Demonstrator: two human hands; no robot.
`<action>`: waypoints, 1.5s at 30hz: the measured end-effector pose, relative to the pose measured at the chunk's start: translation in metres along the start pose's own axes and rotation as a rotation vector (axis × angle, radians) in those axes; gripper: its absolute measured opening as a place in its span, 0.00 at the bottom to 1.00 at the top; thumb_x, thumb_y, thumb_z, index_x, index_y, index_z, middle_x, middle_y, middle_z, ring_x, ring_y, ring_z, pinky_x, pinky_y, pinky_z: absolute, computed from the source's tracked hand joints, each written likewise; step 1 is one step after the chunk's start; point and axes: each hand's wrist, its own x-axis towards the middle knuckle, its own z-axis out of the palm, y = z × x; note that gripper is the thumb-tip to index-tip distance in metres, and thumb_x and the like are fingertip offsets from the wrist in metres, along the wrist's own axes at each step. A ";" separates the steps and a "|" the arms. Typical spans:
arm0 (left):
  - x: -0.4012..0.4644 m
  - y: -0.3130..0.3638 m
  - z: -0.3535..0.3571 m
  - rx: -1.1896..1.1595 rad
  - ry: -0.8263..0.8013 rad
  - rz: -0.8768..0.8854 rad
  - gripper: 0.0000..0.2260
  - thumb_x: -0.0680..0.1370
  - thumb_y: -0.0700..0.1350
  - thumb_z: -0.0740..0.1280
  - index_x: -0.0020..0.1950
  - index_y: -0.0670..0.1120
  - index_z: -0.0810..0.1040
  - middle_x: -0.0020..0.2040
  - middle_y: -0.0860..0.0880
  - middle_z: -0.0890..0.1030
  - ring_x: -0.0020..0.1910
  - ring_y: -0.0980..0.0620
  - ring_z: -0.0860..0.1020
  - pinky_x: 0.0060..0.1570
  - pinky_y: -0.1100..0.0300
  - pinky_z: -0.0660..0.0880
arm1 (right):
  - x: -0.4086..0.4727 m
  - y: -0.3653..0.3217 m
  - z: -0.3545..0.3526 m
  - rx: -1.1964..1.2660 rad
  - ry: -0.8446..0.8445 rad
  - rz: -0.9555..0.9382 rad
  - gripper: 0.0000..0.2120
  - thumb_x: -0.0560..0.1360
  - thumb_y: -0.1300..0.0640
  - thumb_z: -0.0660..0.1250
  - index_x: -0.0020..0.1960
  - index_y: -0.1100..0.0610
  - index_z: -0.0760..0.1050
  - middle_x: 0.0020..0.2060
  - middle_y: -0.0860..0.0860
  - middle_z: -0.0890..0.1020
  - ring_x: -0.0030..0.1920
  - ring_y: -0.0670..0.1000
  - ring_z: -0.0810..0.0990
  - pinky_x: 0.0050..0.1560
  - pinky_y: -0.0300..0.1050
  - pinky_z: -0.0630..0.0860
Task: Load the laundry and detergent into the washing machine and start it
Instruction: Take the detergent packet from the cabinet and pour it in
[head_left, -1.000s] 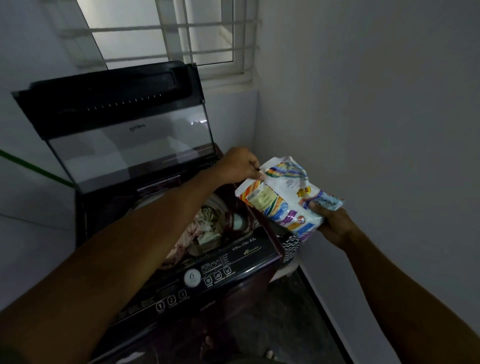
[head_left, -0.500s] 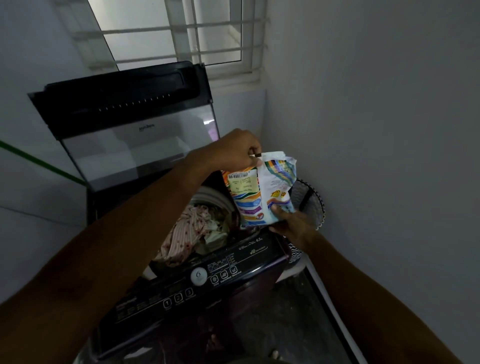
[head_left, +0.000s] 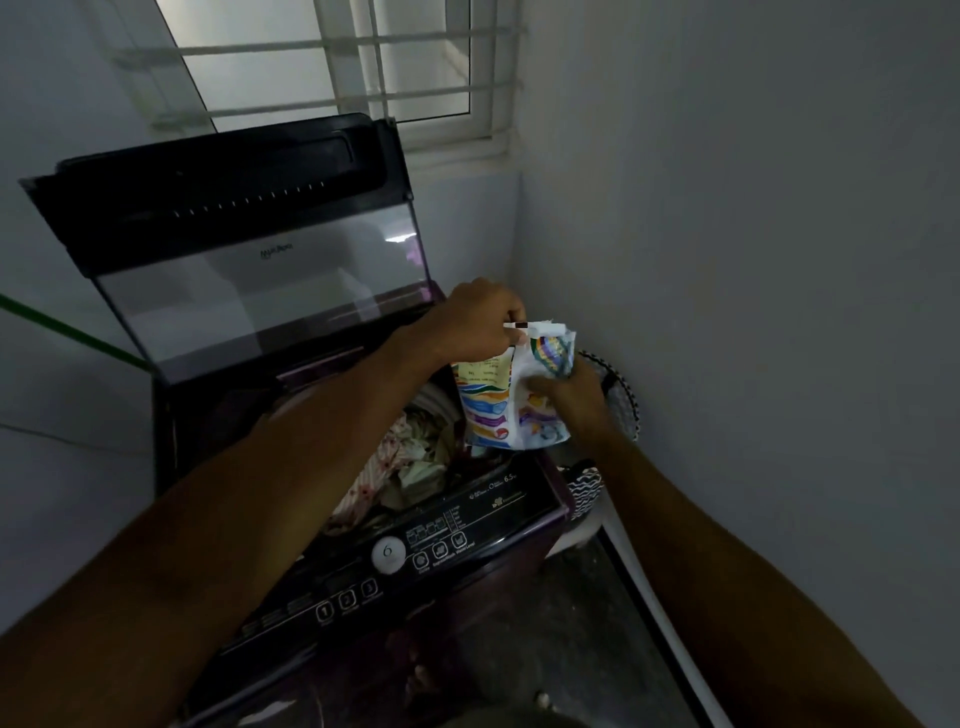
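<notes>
Grey plaster walls meet in a dim corner under a barred window (head_left: 332, 57), and the top-loading washing machine (head_left: 363, 519) fills that corner with its glass-panelled lid (head_left: 249, 270) propped upright. Its glossy dark control panel (head_left: 405, 556) faces the person, a round white dial and small numbered buttons set into it. Laundry (head_left: 410, 462), a crumpled heap of pale patterned cloth, already lies in the drum.

Compared with a second ago, the detergent packet (head_left: 506, 400) has swung from lying flat out to the right, over the floor, to standing upright at the drum's right rim. That suggests the step in hand is opening the soft, crinkled, brightly printed plastic pouch before pouring.

At the packet's top edge, the left hand (head_left: 480, 319) pinches a corner, fingers curled tight on the film. Lower down, the right hand (head_left: 569, 400) grips the pouch's right side, fingers wrapped round it. Behind it, a black-and-white patterned basket (head_left: 621, 395) sits against the wall.
</notes>
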 end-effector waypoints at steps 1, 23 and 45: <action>0.001 -0.001 0.002 -0.011 0.019 0.005 0.10 0.74 0.51 0.72 0.53 0.48 0.82 0.49 0.49 0.79 0.46 0.52 0.76 0.43 0.61 0.67 | -0.003 -0.007 0.000 0.107 -0.010 0.031 0.12 0.65 0.61 0.75 0.48 0.55 0.82 0.46 0.56 0.86 0.46 0.58 0.85 0.51 0.61 0.81; -0.026 -0.039 0.061 -0.823 0.403 -0.403 0.13 0.70 0.48 0.77 0.42 0.37 0.83 0.39 0.47 0.85 0.37 0.50 0.84 0.39 0.57 0.81 | -0.003 -0.025 -0.037 0.374 -0.062 0.004 0.11 0.73 0.67 0.70 0.54 0.69 0.79 0.40 0.54 0.86 0.39 0.53 0.86 0.36 0.43 0.81; -0.048 -0.039 0.082 -0.886 0.348 -0.424 0.10 0.74 0.48 0.73 0.52 0.45 0.82 0.46 0.50 0.85 0.43 0.54 0.84 0.46 0.54 0.82 | 0.006 0.008 -0.025 0.242 -0.013 0.000 0.14 0.72 0.61 0.74 0.55 0.65 0.80 0.49 0.59 0.85 0.48 0.59 0.85 0.51 0.63 0.81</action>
